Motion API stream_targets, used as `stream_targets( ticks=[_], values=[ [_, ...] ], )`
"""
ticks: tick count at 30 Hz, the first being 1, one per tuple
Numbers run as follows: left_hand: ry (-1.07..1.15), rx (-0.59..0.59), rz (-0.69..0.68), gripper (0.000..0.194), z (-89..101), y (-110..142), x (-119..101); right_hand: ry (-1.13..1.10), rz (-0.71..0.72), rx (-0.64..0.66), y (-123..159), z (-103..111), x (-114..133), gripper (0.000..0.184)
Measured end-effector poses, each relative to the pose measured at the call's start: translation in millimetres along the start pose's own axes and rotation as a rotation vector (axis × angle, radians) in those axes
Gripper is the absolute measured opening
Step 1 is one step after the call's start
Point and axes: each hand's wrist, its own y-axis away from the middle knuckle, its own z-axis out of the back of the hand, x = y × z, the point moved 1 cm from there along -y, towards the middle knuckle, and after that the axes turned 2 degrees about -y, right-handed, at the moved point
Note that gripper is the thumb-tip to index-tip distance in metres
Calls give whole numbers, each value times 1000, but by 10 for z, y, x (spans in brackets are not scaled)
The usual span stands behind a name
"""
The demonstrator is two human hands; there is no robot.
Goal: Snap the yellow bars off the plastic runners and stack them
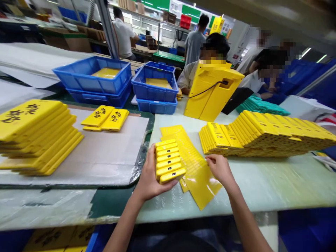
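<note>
In my left hand (150,180) is a stack of several yellow power banks (170,161), held with their port ends facing me, thumb below and fingers along the side. My right hand (219,170) is closed in a pinch at the right edge of a fanned pile of glossy yellow sheets (195,168). What its fingertips hold, if anything, I cannot make out. The sheets lie flat on the bench, partly behind the held stack.
A tray (126,168) at left bears a tall stack of printed yellow power banks (34,133) and a small group (105,118). Long rows of yellow power banks (262,133) stand right. Blue bins (94,82), a yellow panel with a cable (212,91) and several people are beyond.
</note>
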Motion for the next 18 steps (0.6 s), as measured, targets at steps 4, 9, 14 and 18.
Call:
stream_targets(
  ticks=[4, 9, 14, 18],
  values=[
    [-4, -5, 0, 127, 0, -17, -21, 68, -23, -109, 149, -82, -310, 28],
    [-9, -21, -21, 122, 9, -35, -55, 95, 40, -86, 94, -302, -279, 25],
    [-39, -19, -30, 121, 17, -36, -60, 205, 13, -109, 161, -417, -212, 20],
    [-31, -15, -32, 122, 29, -36, -61, 270, 16, -106, 236, -467, -137, 16]
  ],
)
